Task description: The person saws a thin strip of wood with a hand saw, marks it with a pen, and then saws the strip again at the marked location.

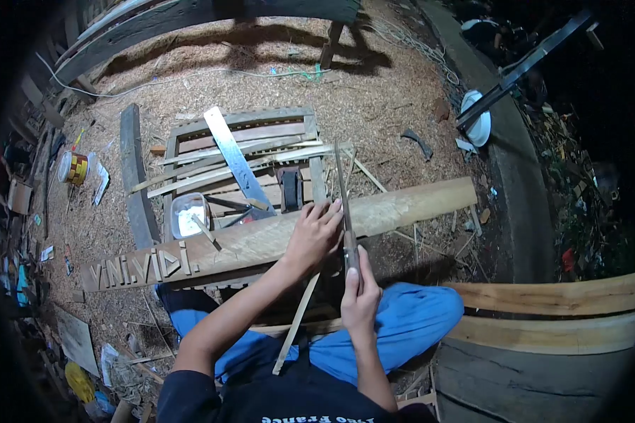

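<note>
A long wooden board [261,240] lies across in front of me, with raised letters "VINI.VIDI." [144,268] at its left end. My right hand [360,292] is wrapped round the handle of a saw [346,218], whose narrow blade crosses the board and points away. Beside the blade, my left hand [316,236] presses on the board, holding a thin wood strip [296,324] that hangs down toward my lap. A metal square [229,151], a dark block-like tool [290,188] and a white container [190,215] are behind the board.
A slatted wooden frame [243,127] lies under the tools. Planks [550,328] are at the right. A patterned tub [74,168] stands at the left, a white basin [477,120] at the upper right. Wood shavings cover the ground. Part of another person shows at the top right.
</note>
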